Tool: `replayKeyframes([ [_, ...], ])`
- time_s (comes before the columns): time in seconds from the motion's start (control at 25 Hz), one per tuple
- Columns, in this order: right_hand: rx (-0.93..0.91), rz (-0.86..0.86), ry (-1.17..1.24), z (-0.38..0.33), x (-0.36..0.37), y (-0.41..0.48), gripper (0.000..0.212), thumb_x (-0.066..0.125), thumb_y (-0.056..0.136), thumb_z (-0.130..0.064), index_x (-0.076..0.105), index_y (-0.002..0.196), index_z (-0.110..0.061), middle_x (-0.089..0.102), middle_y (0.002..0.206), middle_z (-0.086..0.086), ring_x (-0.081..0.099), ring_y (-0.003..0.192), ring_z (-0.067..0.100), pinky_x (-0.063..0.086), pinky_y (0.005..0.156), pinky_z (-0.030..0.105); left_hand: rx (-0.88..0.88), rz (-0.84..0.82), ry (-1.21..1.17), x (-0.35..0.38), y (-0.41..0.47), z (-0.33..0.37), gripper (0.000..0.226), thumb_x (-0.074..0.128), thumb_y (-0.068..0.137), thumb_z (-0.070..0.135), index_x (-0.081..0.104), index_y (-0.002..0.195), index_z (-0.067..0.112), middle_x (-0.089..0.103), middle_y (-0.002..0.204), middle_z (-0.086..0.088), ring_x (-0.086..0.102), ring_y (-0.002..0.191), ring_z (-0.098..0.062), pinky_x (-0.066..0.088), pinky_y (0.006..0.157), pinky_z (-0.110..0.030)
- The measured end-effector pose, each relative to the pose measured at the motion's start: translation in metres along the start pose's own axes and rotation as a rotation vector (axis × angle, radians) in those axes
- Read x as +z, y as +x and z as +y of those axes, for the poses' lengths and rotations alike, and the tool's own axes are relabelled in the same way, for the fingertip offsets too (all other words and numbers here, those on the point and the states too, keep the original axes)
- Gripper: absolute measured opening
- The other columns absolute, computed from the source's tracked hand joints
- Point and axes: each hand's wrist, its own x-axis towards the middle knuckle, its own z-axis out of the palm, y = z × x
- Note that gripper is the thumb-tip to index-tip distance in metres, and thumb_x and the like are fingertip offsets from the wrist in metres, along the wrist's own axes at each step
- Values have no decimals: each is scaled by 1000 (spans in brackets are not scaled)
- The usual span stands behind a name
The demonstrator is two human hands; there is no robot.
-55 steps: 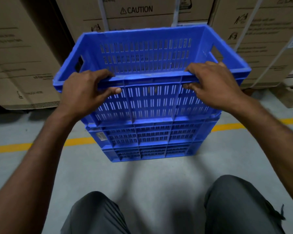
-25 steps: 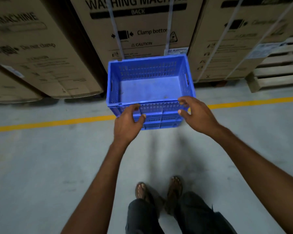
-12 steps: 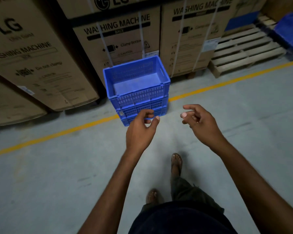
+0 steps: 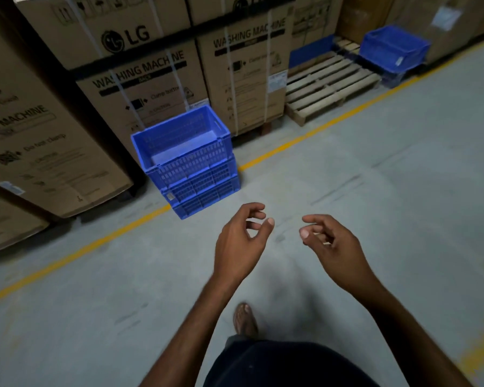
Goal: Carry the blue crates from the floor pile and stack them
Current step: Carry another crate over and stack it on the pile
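Observation:
A stack of blue slotted crates [image 4: 192,166] stands on the grey floor against the cardboard boxes, its top crate empty. My left hand [image 4: 242,241] and my right hand [image 4: 329,244] hang in front of me, well clear of the stack, fingers loosely curled and holding nothing. Another blue crate [image 4: 393,50] sits at the far right, by the end of a wooden pallet [image 4: 327,82].
Tall cardboard washing-machine boxes [image 4: 140,68] line the back and left. A yellow floor line [image 4: 305,138] runs diagonally past the stack. A flat blue panel [image 4: 309,53] lies at the pallet's back. My sandalled foot [image 4: 245,319] is below my hands.
My hands let go of the top crate after setting it on the stack. I have stepped back and turned right, so the stack is farther off and the far crate shows.

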Motion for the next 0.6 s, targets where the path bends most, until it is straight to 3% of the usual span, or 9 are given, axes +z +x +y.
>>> replayKeyframes([
  [0.2,92,162,-8,46,-64,-108,16,69,93,-27,67,107,-34,73,88,-12,68,82,9,52,71,14,89,-145,90,71,-94,21,30,64,92,49,56,120,42,66,110,24,65,98,1,56,79,-29],
  [0.4,173,334,1,76,-113,-201,17,70,92,-21,68,105,-31,70,85,-16,62,73,8,47,65,13,273,-313,237,120,-165,40,31,59,93,55,56,121,41,63,113,27,61,99,5,49,72,-16],
  [0.52,241,481,36,93,-127,-251,18,71,91,-19,68,104,-31,70,83,-14,63,71,8,48,68,18,280,-464,190,144,-191,45,26,62,91,53,59,113,41,66,107,26,64,93,3,51,73,-20],
  [0.6,299,615,104,102,-133,-282,16,70,91,-18,69,104,-28,72,82,-8,69,77,13,52,73,25,185,-582,71,160,-204,47,18,67,88,47,64,104,39,69,97,23,66,84,1,54,75,-27],
])
